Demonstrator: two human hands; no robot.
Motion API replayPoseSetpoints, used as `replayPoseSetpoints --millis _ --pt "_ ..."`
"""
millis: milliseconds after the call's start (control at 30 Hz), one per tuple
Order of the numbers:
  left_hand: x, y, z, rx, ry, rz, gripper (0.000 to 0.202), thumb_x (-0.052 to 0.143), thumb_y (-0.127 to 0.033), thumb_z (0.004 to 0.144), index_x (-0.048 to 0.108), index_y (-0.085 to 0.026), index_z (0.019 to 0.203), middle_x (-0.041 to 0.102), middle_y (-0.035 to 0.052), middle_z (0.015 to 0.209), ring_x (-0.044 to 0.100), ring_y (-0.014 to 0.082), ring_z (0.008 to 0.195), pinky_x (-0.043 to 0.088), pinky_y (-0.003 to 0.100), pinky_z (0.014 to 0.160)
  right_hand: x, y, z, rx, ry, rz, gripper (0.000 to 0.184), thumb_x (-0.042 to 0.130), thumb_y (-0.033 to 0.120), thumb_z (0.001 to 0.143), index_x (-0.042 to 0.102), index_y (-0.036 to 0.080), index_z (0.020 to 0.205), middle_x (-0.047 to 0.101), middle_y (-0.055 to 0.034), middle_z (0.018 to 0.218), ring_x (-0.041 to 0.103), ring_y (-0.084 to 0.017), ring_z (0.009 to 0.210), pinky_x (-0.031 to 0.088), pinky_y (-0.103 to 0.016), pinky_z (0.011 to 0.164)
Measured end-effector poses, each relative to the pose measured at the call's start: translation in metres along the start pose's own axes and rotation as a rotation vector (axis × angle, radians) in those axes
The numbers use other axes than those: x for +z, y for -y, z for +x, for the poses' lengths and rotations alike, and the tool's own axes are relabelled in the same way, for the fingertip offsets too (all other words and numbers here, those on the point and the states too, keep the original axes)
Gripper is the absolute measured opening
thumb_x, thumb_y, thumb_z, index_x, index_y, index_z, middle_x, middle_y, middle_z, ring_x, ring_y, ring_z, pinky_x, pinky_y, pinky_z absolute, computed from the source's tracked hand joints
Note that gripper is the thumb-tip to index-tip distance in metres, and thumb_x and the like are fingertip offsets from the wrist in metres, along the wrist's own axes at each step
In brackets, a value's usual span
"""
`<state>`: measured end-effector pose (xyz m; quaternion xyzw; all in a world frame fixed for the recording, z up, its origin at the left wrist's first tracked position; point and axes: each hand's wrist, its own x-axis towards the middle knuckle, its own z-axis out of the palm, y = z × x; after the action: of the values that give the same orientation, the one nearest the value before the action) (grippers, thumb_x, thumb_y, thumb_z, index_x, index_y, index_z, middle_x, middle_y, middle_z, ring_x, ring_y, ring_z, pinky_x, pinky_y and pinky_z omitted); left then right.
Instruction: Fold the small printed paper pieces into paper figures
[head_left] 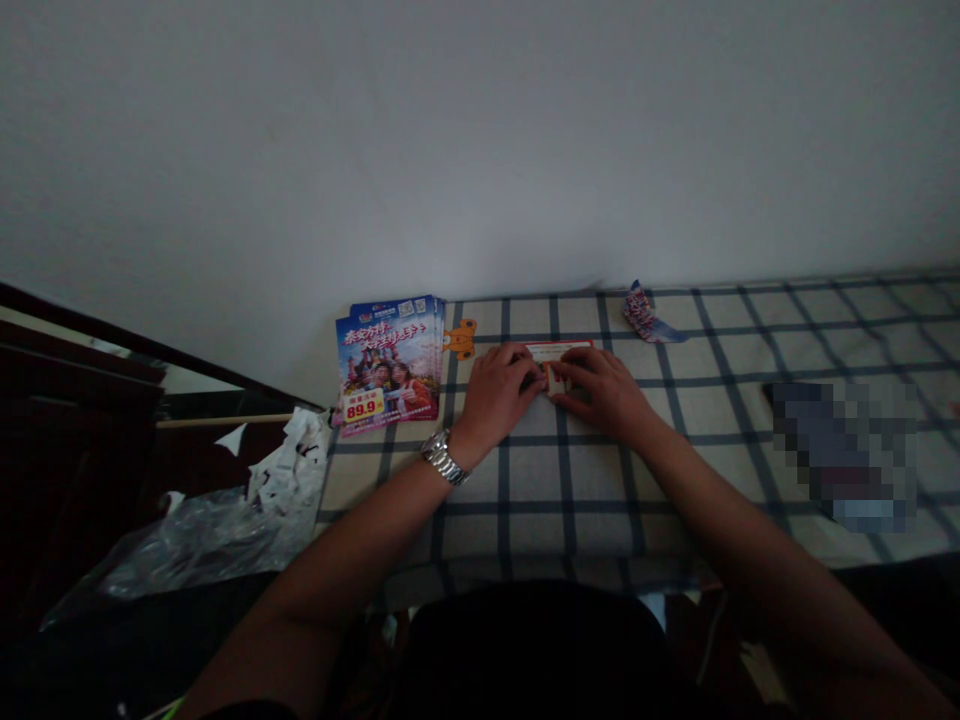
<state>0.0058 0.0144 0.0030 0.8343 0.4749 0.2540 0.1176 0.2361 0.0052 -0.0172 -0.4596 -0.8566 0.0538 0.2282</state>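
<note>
My left hand and my right hand rest side by side on a checked cloth surface, fingers curled and pressed down on a small folded sheet of paper with a red edge. The paper lies flat between the fingertips; most of it is hidden under the hands. A metal watch sits on my left wrist. A stack of colourful flyers lies just left of my left hand.
A small folded paper piece lies near the wall at the back right. A crumpled clear plastic bag with torn white scraps hangs off the left edge. A blurred dark object rests at the right. Dark wooden furniture stands at left.
</note>
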Motion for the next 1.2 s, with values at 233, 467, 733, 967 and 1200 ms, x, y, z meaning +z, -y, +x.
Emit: replayPoseSetpoints --millis 233,467,733,967,1200 --pt "0.003 0.010 0.002 0.001 -0.012 -0.069 0.012 0.072 -0.021 0.096 0.072 -0.023 0.107 0.065 0.0051 0.119 0.061 0.0240 0.111 0.051 0.041 0.100 0.003 -0.003 0.000 0.002 -0.003 0.000 0.044 0.070 0.044 0.096 0.068 0.026 0.136 0.063 -0.0137 0.131 0.061 -0.034 0.115 0.052 -0.051 0.098" --pt "-0.001 0.020 0.006 -0.064 -0.026 -0.061 0.014 0.068 -0.016 0.096 0.075 -0.024 0.105 0.062 0.0059 0.121 0.059 0.0257 0.115 0.048 0.045 0.104 0.004 -0.003 0.000 0.003 -0.004 -0.008 0.043 0.069 0.042 0.097 0.067 0.026 0.137 0.063 -0.0129 0.130 0.060 -0.034 0.115 0.052 -0.052 0.099" --pt "-0.004 0.031 0.019 -0.070 0.009 -0.058 0.017 0.068 -0.015 0.092 0.077 -0.024 0.102 0.060 0.0068 0.112 0.059 0.0261 0.109 0.049 0.046 0.100 0.000 0.001 0.000 0.003 -0.005 -0.007 0.042 0.068 0.041 0.097 0.067 0.027 0.137 0.063 -0.0129 0.129 0.060 -0.033 0.114 0.052 -0.051 0.098" --pt "-0.003 0.039 0.023 -0.060 0.023 -0.129 0.025 0.061 -0.007 0.092 0.078 -0.022 0.100 0.062 0.0067 0.109 0.061 0.0238 0.108 0.051 0.043 0.098 0.001 0.000 0.000 0.003 -0.006 -0.003 0.042 0.068 0.041 0.097 0.067 0.027 0.137 0.064 -0.0132 0.130 0.061 -0.034 0.114 0.052 -0.052 0.098" --pt "0.000 0.037 0.018 -0.014 -0.027 -0.104 0.026 0.058 -0.006 0.095 0.077 -0.023 0.101 0.061 0.0059 0.109 0.060 0.0233 0.108 0.050 0.043 0.099 0.002 0.000 0.001 0.008 0.003 -0.011 0.042 0.067 0.042 0.098 0.068 0.025 0.136 0.063 -0.0134 0.131 0.060 -0.034 0.116 0.052 -0.052 0.099"
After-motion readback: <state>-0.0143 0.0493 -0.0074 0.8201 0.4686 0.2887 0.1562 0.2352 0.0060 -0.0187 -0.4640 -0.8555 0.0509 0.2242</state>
